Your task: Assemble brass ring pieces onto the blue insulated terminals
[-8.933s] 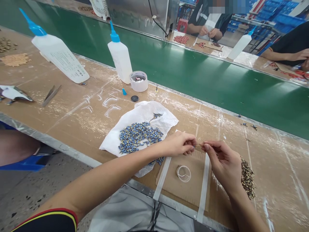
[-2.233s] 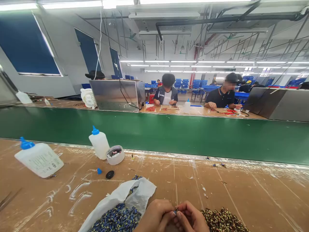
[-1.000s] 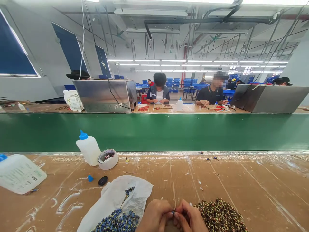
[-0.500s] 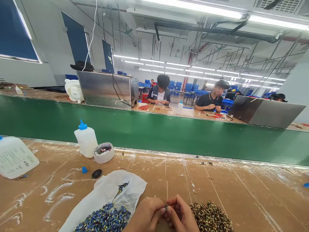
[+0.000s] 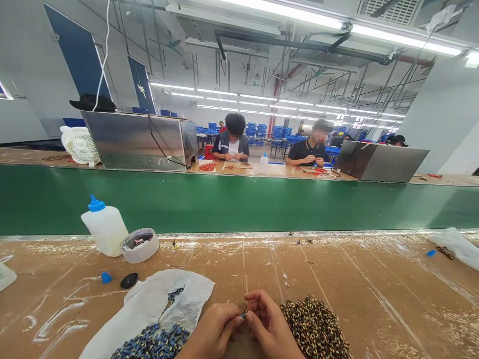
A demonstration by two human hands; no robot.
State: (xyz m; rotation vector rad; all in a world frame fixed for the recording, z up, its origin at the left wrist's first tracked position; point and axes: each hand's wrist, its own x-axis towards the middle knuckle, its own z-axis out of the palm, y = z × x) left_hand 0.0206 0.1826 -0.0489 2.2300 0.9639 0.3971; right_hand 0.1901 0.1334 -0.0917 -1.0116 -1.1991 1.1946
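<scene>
My left hand (image 5: 219, 326) and my right hand (image 5: 264, 321) meet at the lower middle of the view. Between their fingertips is a tiny blue and dark piece (image 5: 244, 313), too small to name. The left thumb and finger pinch it; the right fingers curl around its other side, and whether they also grip it I cannot make out. To the left lies a pile of small blue, black and yellow pieces (image 5: 153, 341) on a white sheet (image 5: 196, 289). A pile of small dark brown and yellow pieces (image 5: 316, 326) sits beside the right hand.
A white bottle with a blue cap (image 5: 107, 229) stands at left by a tape roll (image 5: 144, 249) holding scraps. Near them lie a blue cap (image 5: 106, 277) and a black lid (image 5: 129, 280). Beyond the green belt (image 5: 239, 207), two people (image 5: 231, 142) work with their hands.
The camera view has turned to the right, so the scene sits further left. A plastic bag now shows at the right. Both hands stay together around the tiny piece, the right fingers slightly looser.
</scene>
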